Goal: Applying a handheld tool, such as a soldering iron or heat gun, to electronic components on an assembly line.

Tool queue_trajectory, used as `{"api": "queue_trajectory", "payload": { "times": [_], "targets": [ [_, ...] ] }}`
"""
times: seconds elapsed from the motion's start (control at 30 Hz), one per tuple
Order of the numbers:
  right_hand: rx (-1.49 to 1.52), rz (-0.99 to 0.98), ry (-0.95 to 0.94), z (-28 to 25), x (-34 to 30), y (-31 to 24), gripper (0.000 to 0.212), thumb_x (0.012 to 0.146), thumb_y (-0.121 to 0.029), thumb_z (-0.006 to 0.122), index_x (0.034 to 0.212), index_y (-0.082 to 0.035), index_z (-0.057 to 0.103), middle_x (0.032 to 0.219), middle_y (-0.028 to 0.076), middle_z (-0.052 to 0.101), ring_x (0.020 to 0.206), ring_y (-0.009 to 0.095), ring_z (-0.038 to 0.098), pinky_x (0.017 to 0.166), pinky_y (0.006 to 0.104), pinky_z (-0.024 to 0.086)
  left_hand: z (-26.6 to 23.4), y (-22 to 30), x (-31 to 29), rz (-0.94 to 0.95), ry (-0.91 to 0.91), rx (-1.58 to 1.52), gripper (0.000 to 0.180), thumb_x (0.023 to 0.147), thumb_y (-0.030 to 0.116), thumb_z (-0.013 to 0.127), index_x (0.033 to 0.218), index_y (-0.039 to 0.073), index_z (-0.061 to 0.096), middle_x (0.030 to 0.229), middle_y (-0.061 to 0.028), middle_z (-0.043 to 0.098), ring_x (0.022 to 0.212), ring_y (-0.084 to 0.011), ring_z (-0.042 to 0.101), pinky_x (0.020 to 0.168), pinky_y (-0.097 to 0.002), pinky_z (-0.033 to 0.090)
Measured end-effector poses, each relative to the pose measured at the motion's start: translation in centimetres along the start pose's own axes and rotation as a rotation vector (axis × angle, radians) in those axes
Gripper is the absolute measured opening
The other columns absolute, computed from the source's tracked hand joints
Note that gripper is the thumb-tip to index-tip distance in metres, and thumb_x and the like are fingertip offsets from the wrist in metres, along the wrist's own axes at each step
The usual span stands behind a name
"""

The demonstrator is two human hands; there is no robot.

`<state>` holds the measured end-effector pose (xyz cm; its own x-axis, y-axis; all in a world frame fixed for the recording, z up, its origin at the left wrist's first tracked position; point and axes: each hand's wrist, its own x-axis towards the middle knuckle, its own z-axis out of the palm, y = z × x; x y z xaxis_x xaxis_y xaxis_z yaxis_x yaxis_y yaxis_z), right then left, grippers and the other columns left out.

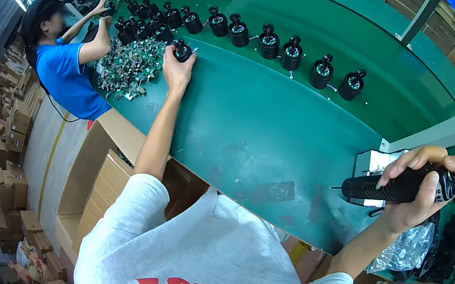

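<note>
My left hand (pixel 177 71) reaches out over the green bench and has its fingers closed round a black cylindrical housing (pixel 182 51) with a loop on top. That housing is beside a heap of small green circuit boards with wires (pixel 129 68). Over on the right, my right hand (pixel 421 189) grips a black electric screwdriver (pixel 365 188), held level above the bench; its thin bit points left and touches nothing. A row of similar black housings (pixel 291 56), with loops and short white-tipped wires, stands along the far strip of the bench.
A co-worker in a blue shirt (pixel 69 64) reaches in at the far left. An open cardboard box (pixel 95 147) sits against the near bench edge. On the right are a metal post (pixel 451 134), a white-lit device (pixel 378 161) and a clear plastic bag (pixel 403 251).
</note>
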<state>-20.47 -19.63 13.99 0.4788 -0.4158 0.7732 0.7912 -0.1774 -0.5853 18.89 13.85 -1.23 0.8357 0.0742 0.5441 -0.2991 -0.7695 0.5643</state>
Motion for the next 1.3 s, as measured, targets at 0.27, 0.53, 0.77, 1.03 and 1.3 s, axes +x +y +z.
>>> {"api": "queue_trajectory", "payload": {
  "times": [0.27,0.53,0.77,1.03,1.3],
  "targets": [
    [0.047,-0.018,-0.031,-2.1,-0.1,-0.6,0.028,0.102,-0.015,0.048,0.129,-0.011,0.044,0.089,0.016,0.053,0.06,0.022,0.058,0.039,0.0272,0.049,-4.4,7.1,-6.2,0.24,-0.448,-0.394,0.042,0.072,0.015,0.087,0.105,0.002,0.066,0.093,-0.0081,0.072,0.078,-0.0202,0.066,0.076,-0.0312,0.054],
    [0.077,-0.046,0.018,-3.2,0.1,-2.2,0.029,0.101,-0.014,0.048,0.13,-0.01,0.044,0.09,0.02,0.055,0.062,0.025,0.063,0.039,0.0281,0.051,-1.6,16.7,-17.4,0.696,-1.174,-0.763,0.051,0.075,0.013,0.087,0.119,0.003,0.064,0.134,-0.0071,0.063,0.113,-0.0249,0.063,0.102,-0.0345,0.05],
    [-0.006,-0.069,-0.041,-4.8,0.4,-2.7,0.031,0.103,-0.021,0.042,0.133,-0.012,0.045,0.095,0.015,0.053,0.066,0.022,0.057,0.043,0.0287,0.051,-2.4,18.1,-17.4,0.753,-1.07,-0.65,0.027,0.084,0.009,0.078,0.107,-0.001,0.068,0.134,-0.0073,0.065,0.107,-0.0233,0.065,0.094,-0.0325,0.052],
    [0.197,-0.04,-0.091,-5.8,0.3,-2.3,0.036,0.1,-0.024,0.043,0.134,-0.015,0.047,0.099,0.016,0.056,0.068,0.023,0.06,0.045,0.0294,0.052,-3.4,19.1,-18.7,0.563,-1.102,-0.607,0.02,0.087,0.004,0.073,0.105,-0.004,0.069,0.129,-0.0082,0.069,0.089,-0.0204,0.068,0.082,-0.0291,0.054],
    [0.107,-0.015,-0.077,-5.7,0.1,-2.9,0.037,0.098,-0.027,0.044,0.133,-0.017,0.049,0.1,0.015,0.056,0.069,0.022,0.06,0.046,0.03,0.052,-2.9,20.5,-15.4,0.573,-1.402,-0.588,0.017,0.086,0.0,0.072,0.103,-0.003,0.072,0.127,-0.0094,0.071,0.082,-0.0176,0.065,0.071,-0.0285,0.052]
  ]
}}
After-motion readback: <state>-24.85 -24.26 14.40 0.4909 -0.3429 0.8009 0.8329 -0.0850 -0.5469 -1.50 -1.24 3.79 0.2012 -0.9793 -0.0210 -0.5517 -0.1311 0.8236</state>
